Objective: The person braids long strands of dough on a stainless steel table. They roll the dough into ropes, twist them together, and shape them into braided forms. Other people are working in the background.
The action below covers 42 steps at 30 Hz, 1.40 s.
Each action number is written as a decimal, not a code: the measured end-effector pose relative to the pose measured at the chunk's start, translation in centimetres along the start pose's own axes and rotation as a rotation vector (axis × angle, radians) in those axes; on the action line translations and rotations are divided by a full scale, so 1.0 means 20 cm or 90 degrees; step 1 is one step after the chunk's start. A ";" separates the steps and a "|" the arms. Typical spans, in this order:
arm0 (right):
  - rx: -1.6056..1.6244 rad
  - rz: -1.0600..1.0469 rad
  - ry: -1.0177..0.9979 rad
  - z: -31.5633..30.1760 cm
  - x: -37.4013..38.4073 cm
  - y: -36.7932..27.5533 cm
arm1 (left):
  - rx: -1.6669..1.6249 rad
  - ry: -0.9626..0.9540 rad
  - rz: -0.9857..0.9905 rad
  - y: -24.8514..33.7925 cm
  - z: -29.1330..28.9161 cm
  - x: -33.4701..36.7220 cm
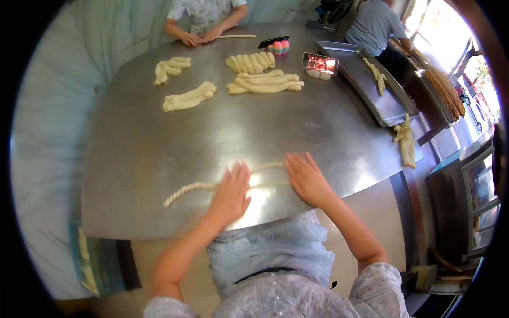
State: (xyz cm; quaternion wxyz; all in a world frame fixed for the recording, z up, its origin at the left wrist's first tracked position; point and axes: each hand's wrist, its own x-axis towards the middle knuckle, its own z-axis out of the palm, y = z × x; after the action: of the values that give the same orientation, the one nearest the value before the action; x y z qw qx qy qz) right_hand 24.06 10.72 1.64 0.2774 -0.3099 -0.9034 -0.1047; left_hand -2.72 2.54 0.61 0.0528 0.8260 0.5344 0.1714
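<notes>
My left hand lies flat over a thin dough strand near the front of the metal table, slightly blurred. From its left side a twisted dough rope sticks out. My right hand presses flat on the table to the right, fingers stretched out. Between the two hands run two thin lengths of the dough strand, roughly side by side. What lies under the palms is hidden.
The metal table holds several dough strips and a dough bundle farther back. A propped phone and a metal tray stand at the right. A co-worker's hands roll another dough rope at the far edge.
</notes>
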 end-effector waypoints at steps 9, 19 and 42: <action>0.148 0.235 -0.113 0.12 0.02 0.08 | 0.081 0.081 -0.187 -0.09 0.06 0.22; 0.228 0.126 -0.134 -0.05 -0.13 -0.02 | -0.072 0.089 -0.009 0.19 0.03 -0.19; 0.019 -0.019 0.025 0.04 0.02 -0.01 | 0.029 0.003 0.086 0.06 0.08 0.02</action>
State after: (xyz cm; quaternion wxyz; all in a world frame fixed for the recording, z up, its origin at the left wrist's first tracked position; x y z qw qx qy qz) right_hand 23.35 10.98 1.12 0.2977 -0.2899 -0.9039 -0.1015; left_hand -1.05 2.54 -0.40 0.0212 0.8606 0.4816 0.1642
